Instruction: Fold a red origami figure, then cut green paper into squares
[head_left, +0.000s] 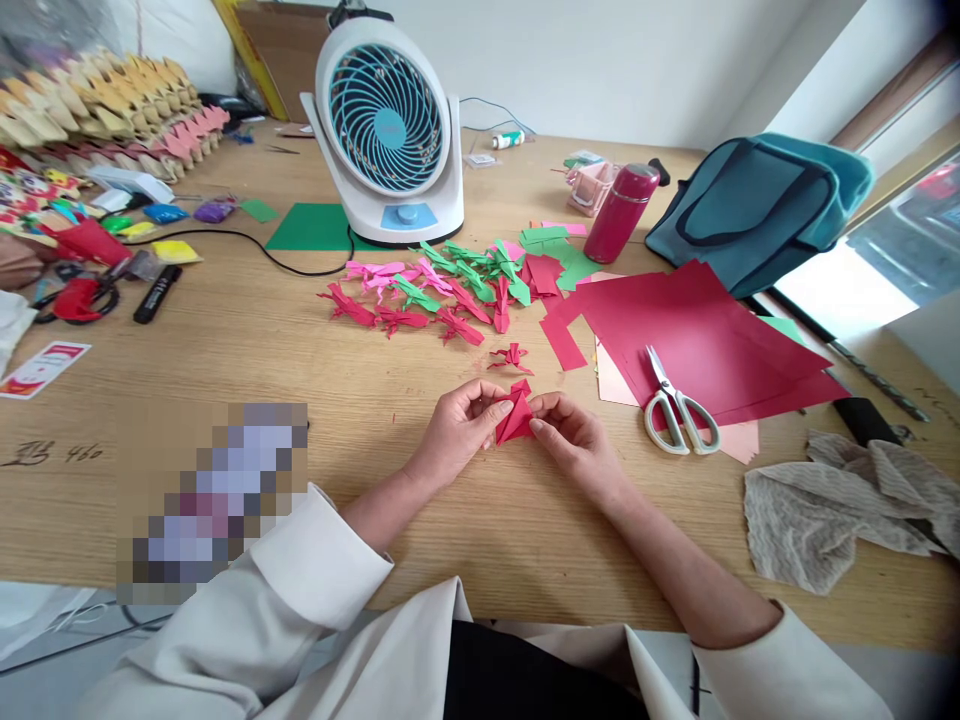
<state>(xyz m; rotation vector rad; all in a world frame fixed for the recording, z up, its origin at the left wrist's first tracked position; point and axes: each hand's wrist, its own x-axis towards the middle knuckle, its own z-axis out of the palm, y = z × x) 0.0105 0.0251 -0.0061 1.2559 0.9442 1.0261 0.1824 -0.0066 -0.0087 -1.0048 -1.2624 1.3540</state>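
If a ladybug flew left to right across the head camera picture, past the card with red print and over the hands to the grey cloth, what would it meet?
Card with red print → black marker → left hand → folded red paper → right hand → scissors → grey cloth.

1. The number "460" [84, 452], handwritten in dark strokes on the left of the desk [225, 350], follows a scrawled mark [34, 453] that cannot be made out.
2. Lettering on the fan's blue hub [389, 129] is too small to read.
3. Print on a red-and-white card [45, 368] is likewise illegible.
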